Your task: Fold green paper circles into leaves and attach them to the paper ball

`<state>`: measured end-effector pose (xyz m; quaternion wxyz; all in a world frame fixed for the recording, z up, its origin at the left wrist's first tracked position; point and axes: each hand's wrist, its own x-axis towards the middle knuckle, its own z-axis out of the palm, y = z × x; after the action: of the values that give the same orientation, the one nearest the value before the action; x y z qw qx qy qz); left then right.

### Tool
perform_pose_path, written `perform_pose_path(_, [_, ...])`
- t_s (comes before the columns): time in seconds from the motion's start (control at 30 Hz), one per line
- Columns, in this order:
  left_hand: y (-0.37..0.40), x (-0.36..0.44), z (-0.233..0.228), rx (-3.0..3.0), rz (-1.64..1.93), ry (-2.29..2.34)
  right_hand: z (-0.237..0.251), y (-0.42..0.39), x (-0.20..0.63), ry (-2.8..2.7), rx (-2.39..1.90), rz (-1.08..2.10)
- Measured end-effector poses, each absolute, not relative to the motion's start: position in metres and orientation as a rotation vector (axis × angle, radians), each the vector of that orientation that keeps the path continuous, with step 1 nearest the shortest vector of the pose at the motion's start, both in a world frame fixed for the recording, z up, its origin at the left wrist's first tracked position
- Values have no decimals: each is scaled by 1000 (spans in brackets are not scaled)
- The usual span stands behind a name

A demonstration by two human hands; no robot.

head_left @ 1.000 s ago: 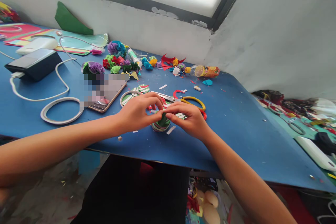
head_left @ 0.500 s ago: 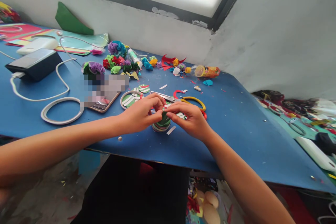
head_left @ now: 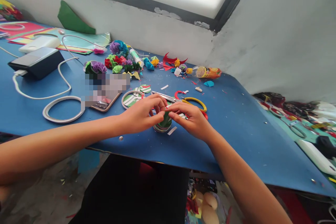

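Note:
My left hand [head_left: 146, 113] and my right hand [head_left: 191, 117] meet fingertip to fingertip near the table's front edge. Both are closed in a pinch; whatever sits between the fingertips is too small and hidden to name. Right below them lies a stack of round green paper pieces [head_left: 163, 124], partly covered by the fingers. A white paper strip [head_left: 172, 131] rests beside the stack. Behind the hands are scissors with yellow handles [head_left: 196, 102], their blades pointing left. Green-and-white striped paper circles [head_left: 131, 100] lie behind my left hand, with a pale ring around part of them.
Left of the hands lie a white ring [head_left: 45, 113] and a phone [head_left: 112, 98]. A dark box [head_left: 36, 63] with a white cable stands farther left. Colourful ruffled paper flowers [head_left: 119, 48], crumpled scraps and an orange-labelled bottle [head_left: 210, 72] line the back of the blue table [head_left: 244, 129].
The view has shifted slightly. Both hands stay together over the green stack, with only small finger movements; the left fingers look a little less curled.

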<state>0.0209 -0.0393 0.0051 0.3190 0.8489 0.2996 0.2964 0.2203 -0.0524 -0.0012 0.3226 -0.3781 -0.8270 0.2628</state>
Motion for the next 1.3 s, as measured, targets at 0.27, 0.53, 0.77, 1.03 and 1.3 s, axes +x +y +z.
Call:
perform_pose_path(0.27, [-41, 19, 2, 2412, 641, 762, 0, -53, 222, -2331, -1012, 658])
perform_pose_path(0.53, [-40, 19, 2, 2419, 615, 734, -2, -51, 222, -2323, -1002, 685])
perform_pose_path(0.77, [-40, 18, 2, 2411, 624, 742, -2, -51, 222, -2309, -1020, 713])
perform_pose_path(1.03, [-40, 18, 1, 2418, 653, 730, -2, -51, 223, -2317, -1002, 701])
perform_pose_path(1.3, [-40, 18, 1, 2422, 638, 743, -3, -50, 224, -2321, -1009, 714])
